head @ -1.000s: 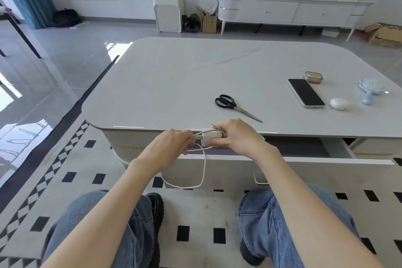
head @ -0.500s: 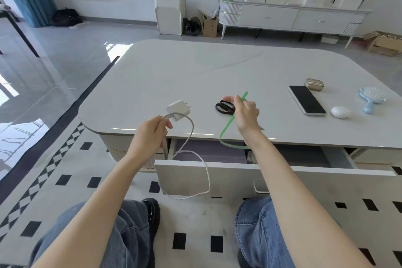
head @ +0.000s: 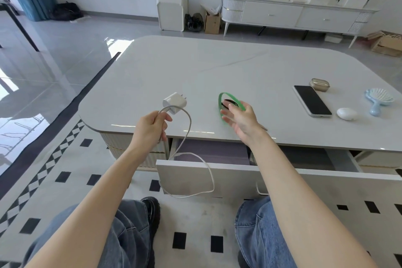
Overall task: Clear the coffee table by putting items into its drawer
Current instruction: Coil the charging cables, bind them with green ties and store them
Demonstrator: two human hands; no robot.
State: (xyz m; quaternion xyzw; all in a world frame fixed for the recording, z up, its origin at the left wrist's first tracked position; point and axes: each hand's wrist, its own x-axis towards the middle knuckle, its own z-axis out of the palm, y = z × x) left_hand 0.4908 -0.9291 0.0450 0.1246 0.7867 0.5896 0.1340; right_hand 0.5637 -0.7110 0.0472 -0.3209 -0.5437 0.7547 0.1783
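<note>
Holding the white charger plug (head: 175, 102) above the left end of the open drawer (head: 348, 191), the left hand (head: 152, 126) is gripping the charger cable (head: 191, 122) just behind the plug, fingers curled round it. The rest of the cable is hanging in a slack loop in front of the drawer's front panel.

The right hand (head: 241, 121) is hovering over the worktop (head: 217, 61) just beyond the drawer. Its fingers are mostly stretched out and a green strap (head: 219, 104) is curling up from its fingertips; whether it is pinching the strap or only touching it, I cannot tell. Black scissors (head: 228, 102) are lying partly hidden under that hand.

The step in hand looks to be stowing the charger. Doing it well probably means gathering the dangling loop first, so it is not catching on the drawer front, then lowering plug and cable together into the drawer. A phone (head: 312, 100), a white earbud case (head: 347, 113) and a blue hand mirror (head: 379, 99) are waiting on the worktop beyond the drawer's right end.
</note>
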